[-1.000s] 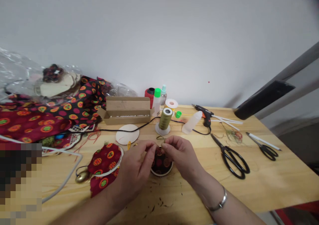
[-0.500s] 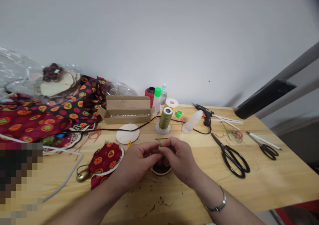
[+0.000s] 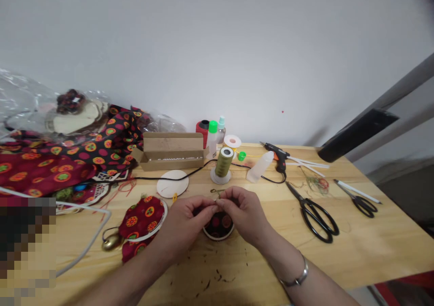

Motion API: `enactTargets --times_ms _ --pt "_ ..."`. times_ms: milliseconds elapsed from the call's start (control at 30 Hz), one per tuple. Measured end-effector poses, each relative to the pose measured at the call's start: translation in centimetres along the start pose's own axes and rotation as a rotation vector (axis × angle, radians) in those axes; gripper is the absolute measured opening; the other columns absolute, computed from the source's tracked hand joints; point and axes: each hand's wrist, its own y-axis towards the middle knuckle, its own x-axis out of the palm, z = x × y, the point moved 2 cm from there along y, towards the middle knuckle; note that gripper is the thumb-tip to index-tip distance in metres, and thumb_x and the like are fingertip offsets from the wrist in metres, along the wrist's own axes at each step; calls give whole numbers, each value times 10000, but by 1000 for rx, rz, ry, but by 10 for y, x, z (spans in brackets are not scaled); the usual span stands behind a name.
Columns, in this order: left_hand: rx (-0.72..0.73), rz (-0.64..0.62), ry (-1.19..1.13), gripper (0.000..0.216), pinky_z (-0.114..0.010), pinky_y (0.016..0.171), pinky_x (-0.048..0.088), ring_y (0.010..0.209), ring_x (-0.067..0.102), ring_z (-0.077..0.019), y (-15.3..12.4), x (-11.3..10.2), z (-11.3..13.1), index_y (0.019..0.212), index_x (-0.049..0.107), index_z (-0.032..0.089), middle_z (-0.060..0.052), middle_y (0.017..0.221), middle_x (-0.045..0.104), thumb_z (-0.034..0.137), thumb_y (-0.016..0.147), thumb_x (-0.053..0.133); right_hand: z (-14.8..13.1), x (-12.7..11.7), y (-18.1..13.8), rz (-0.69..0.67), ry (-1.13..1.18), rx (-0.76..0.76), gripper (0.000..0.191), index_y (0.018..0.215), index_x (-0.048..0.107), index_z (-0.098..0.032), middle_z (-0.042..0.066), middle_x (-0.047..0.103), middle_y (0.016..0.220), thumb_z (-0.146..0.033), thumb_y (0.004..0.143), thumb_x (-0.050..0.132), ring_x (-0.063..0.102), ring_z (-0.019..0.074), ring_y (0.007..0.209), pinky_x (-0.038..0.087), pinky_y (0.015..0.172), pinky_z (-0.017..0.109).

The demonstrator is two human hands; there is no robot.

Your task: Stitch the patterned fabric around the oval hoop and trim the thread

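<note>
My left hand (image 3: 190, 218) and my right hand (image 3: 243, 213) meet at the fingertips, both closed in a pinch. Between them they grip a thin olive-green cord (image 3: 213, 190), its looped end sticking up past my right fingers. Exactly where the cord runs between the fingertips is too small to tell. Right under the hands lies a round piece covered in dark patterned fabric (image 3: 219, 228) with a pale rim, partly hidden by my fingers. Left of my left hand is a maroon patterned fabric round (image 3: 144, 218), with a brass bell (image 3: 111, 242) beside it.
An olive thread spool (image 3: 224, 163) stands beyond the hands, near a white squeeze bottle (image 3: 260, 167) and an open cardboard box (image 3: 171, 154). Large scissors (image 3: 315, 215), smaller scissors (image 3: 364, 205) and a glue gun (image 3: 276, 154) lie right. Patterned fabric (image 3: 115, 134) heaps up left.
My fingertips have shifted slightly, and the cord's end now shows as a small loop. More of the dark fabric round is visible. The whole view has moved a little.
</note>
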Motion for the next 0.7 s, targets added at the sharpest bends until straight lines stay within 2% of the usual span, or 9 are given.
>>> enactTargets --times_ms 100,200,367,700 --pt "-11 11 -20 163 -244 636 498 689 640 -178 0 0 -4 779 722 194 1 729 720 298 742 602 -1 1 0 -10 68 69 78 625 546 -183 -54 532 491 -225 673 591 444 80 394 366 387 196" --pt "-23 -8 -40 176 -243 647 498 707 642 -176 -1 1 -6 817 722 202 4 747 724 302 754 592 0 0 1 -6 77 71 74 620 554 -179 -51 539 499 -220 662 599 452 79 409 372 397 193" --pt "-34 -8 -72 144 -231 643 487 684 628 -163 -1 -1 -2 742 738 203 11 702 719 283 736 619 -1 1 1 -4 76 55 82 619 561 -177 -55 532 499 -229 664 606 447 77 421 372 409 193" --pt "-188 -103 -512 138 -236 614 454 620 599 -130 3 -1 -10 726 738 178 -13 677 708 295 652 731 -4 -2 -1 -46 198 83 158 625 561 -154 -55 529 504 -270 627 670 427 60 431 351 416 187"
